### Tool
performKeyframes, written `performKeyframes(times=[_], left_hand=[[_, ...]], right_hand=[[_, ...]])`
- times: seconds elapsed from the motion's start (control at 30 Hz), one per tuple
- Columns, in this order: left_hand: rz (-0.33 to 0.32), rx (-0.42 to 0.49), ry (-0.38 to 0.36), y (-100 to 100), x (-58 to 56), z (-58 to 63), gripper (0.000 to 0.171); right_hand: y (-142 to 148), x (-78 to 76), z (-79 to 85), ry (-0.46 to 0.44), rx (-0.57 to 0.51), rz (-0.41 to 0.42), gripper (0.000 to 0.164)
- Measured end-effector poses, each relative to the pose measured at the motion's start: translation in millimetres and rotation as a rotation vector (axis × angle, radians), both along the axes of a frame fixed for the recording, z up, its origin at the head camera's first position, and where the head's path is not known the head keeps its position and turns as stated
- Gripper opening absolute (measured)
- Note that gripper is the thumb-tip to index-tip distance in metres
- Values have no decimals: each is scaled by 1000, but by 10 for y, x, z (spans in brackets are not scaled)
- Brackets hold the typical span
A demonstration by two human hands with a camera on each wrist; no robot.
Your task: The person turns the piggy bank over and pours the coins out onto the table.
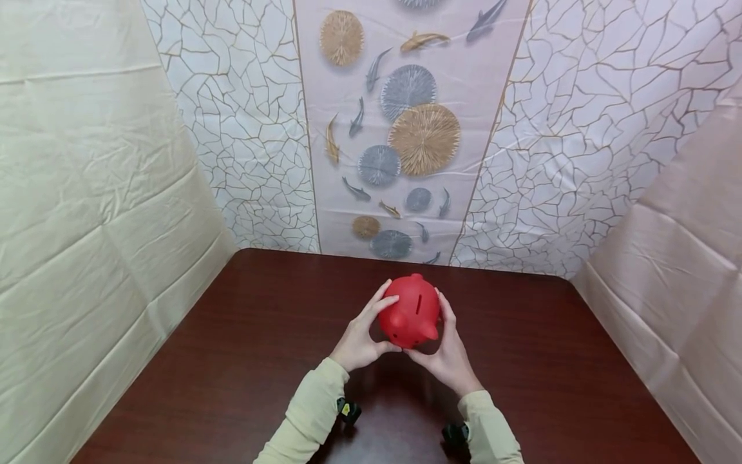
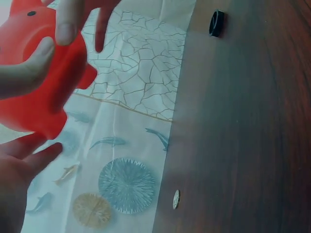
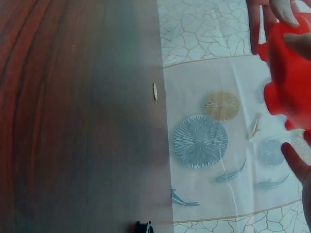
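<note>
A red piggy bank (image 1: 410, 309) is held up over the brown table, its coin slot facing the head camera and its snout toward the person. On its left side, my left hand (image 1: 359, 341) grips it with fingers spread over the flank and thumb low at the front. The right hand (image 1: 452, 357) holds the opposite side, its thumb meeting the left thumb near the snout. Both wrist views show the bank's stubby feet hanging free. Below it on the table a coin (image 2: 176, 199) lies, with a small black round piece (image 2: 216, 23) farther right.
The dark wooden table (image 1: 261, 309) ends at a patterned curtain (image 1: 382, 129) behind. Plain pale cloth (image 1: 98, 193) hangs along the left side, and more cloth (image 1: 666, 277) along the right. Small black devices (image 1: 348, 410) sit at the wrists.
</note>
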State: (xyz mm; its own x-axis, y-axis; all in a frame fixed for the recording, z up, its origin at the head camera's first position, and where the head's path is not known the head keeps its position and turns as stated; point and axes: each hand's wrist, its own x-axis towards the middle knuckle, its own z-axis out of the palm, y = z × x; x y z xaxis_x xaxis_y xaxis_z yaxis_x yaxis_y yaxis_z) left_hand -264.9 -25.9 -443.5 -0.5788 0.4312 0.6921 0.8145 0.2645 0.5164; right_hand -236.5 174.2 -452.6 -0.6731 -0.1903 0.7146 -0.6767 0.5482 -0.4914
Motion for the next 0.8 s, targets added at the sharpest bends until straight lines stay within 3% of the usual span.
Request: performKeyframes(times=[0.17, 0.4, 0.5, 0.63, 0.8], left_hand=[[14, 42, 57, 13, 10, -6, 89], [51, 95, 230, 43, 61, 0, 89], [48, 97, 266, 51, 57, 2, 91], [34, 71, 217, 34, 22, -16, 92], [-1, 62, 65, -5, 10, -96, 90]], right_hand=[[-34, -10, 30, 89, -30, 14, 111], [-67, -24, 57, 368, 4, 18, 82], [-64, -35, 59, 435, 27, 3, 77], [-31, -53, 55, 386, 50, 5, 78], [28, -27, 25, 198, 55, 13, 94]])
